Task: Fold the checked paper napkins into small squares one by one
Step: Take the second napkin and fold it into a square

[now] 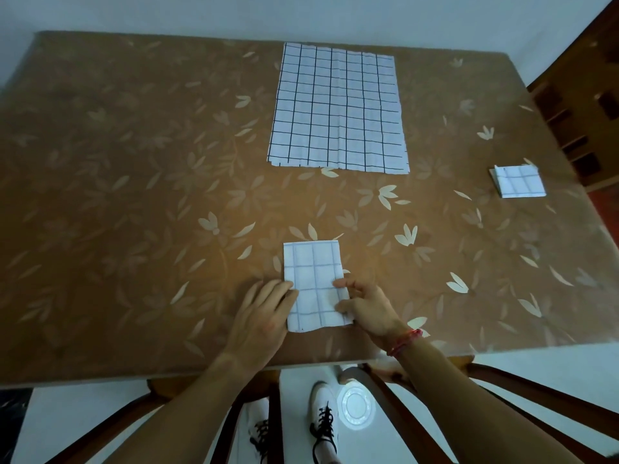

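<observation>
**Napkin folded to a strip, both hands on it**

From my remote seat I see the half-folded napkin lying flat near the front edge of the table. It is a narrow upright rectangle of white paper with a faint blue check.

My left hand lies released, its straight fingers resting on the napkin's left edge. My right hand has thumb and forefinger curled over the right edge, pinching it. A red thread bracelet sits on that wrist.

Farther back, at the middle of the table, lies the stack of unfolded napkins, white with a dark grid and its edges slightly staggered. Well off to the right, near the table's edge, rests the pile of folded squares.

The tablecloth is brown with pale leaves. Below the table I see white shoes with black laces.
</observation>
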